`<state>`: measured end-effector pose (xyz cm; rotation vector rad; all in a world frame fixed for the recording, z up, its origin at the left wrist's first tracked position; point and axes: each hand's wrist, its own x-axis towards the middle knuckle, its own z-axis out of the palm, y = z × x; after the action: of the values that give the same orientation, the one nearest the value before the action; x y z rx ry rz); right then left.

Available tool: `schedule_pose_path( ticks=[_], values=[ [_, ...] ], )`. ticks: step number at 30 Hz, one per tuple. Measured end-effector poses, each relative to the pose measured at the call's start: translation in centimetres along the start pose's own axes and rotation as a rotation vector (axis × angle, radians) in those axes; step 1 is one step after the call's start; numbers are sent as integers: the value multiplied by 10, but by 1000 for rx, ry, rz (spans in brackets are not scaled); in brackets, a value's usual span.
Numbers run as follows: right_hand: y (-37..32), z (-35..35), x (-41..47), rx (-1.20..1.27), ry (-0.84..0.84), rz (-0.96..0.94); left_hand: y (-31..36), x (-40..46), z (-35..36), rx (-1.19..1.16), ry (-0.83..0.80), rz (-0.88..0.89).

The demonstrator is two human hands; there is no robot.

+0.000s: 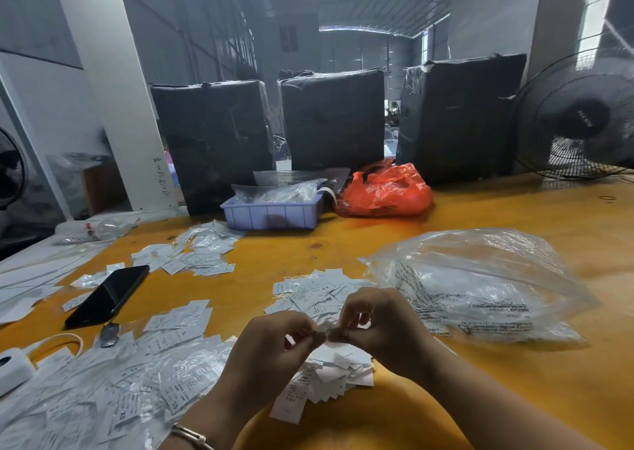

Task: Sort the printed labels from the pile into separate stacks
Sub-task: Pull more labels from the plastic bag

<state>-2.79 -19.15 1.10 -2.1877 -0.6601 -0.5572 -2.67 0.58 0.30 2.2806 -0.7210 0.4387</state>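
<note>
My left hand [271,350] and my right hand [380,326] meet over the orange table [514,381], both pinching one small white printed label [324,329] between thumbs and fingertips. Right below them lies a loose pile of white labels [339,370]. Just beyond my hands sits a stack of labels [312,291]. Another stack [178,322] lies to the left, and a further group [195,257] is spread farther back. At the near left, a large heap of labels in clear sleeves [113,391] covers the table.
A black phone [108,295] lies at the left, with a white device [10,367] near the front left edge. A crumpled clear plastic bag [480,285] sits right of my hands. Behind are a blue tray [272,213], a red bag [384,192], black wrapped boxes [332,120] and a fan [579,117].
</note>
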Motion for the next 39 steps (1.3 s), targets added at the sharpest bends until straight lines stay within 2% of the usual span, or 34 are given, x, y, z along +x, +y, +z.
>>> schedule_pose_path(
  ticks=[9,20,26,30,35,39],
  values=[
    [0,-2,-1,16,-2,30,2,0,0,-5,2,-3],
    [0,-2,0,304,-42,188,5,0,-4,-44,0,-45],
    [-2,-6,0,503,-151,330,4,-2,-8,-252,-53,-220],
    [2,-10,1,541,-147,397,1,-2,-11,-383,5,-319],
    [1,-10,0,466,-54,394,-1,-2,-13,-461,75,-390],
    [-1,-6,-1,439,-198,441,1,-2,-11,-496,23,-463]
  ],
)
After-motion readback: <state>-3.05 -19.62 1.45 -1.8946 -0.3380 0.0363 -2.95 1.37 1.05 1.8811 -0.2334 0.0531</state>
